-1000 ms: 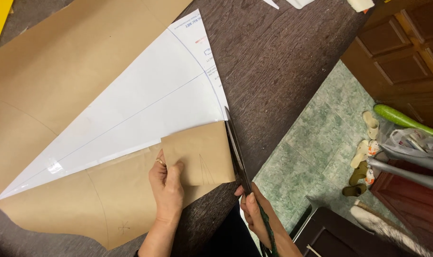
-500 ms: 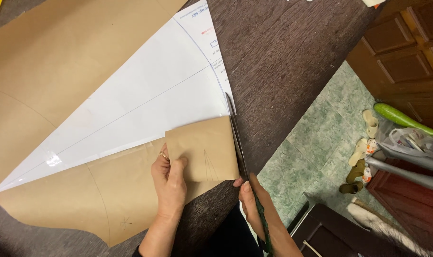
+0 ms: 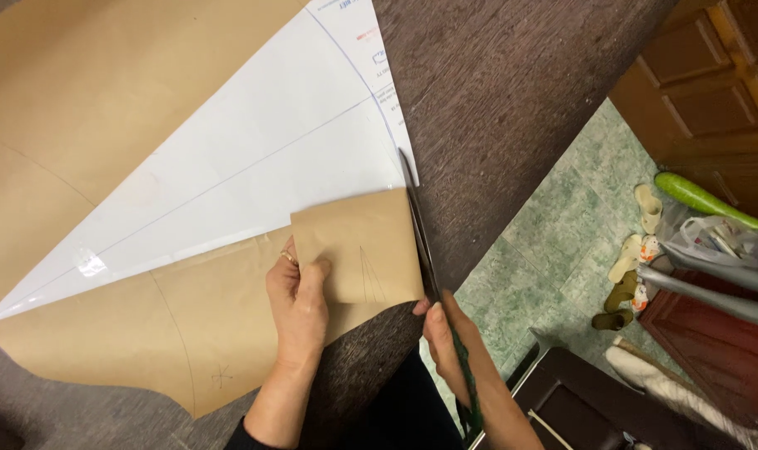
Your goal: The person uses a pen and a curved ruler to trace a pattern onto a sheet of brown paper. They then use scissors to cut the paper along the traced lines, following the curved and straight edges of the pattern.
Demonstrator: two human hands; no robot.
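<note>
Hidden and cut-off parts

The scissors' (image 3: 418,225) handles vanish inside the right hand (image 3: 451,337); the brown paper (image 3: 104,100) runs off the top and left edges; the white pattern's (image 3: 254,158) print is too small to tell.

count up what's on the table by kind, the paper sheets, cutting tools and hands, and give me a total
Brown paper sheets: 1, the brown paper, its corner folded up under the left hand
White paper sheets: 1, the white pattern sheet lying on it
Scissors: 1, the scissors in the right hand
Hands: 2
Total: 5
</note>
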